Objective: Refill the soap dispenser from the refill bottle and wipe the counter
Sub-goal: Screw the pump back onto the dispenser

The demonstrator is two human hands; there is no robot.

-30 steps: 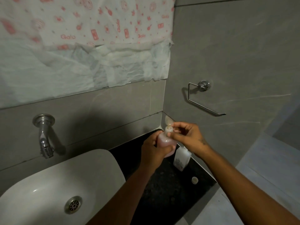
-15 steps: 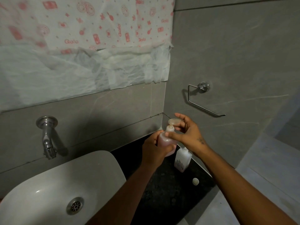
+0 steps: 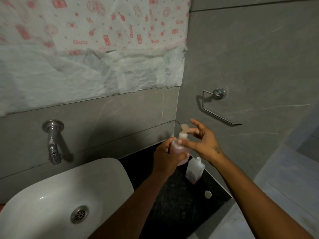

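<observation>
A pink soap dispenser point(image 3: 179, 147) with a pale pump head point(image 3: 184, 128) is held above the black counter point(image 3: 174, 199), near the wall corner. My left hand point(image 3: 166, 155) is wrapped around its body. Beside the pump is my right hand point(image 3: 202, 141), fingers spread; the thumb rests on the dispenser's shoulder and the fingertips are off the pump collar. A white refill bottle point(image 3: 195, 170) stands uncapped on the counter just below and to the right. Its small white cap point(image 3: 208, 194) lies on the counter nearer to me.
A white basin point(image 3: 110, 176) with a metal drain fills the lower left, with a chrome tap point(image 3: 53, 144) on the wall above. A chrome towel ring point(image 3: 217, 104) hangs on the right wall. Patterned plastic sheeting point(image 3: 89, 54) covers the upper wall.
My right hand's fingers have come off the pump collar and spread apart. The left hand keeps hold of the dispenser in the same place.
</observation>
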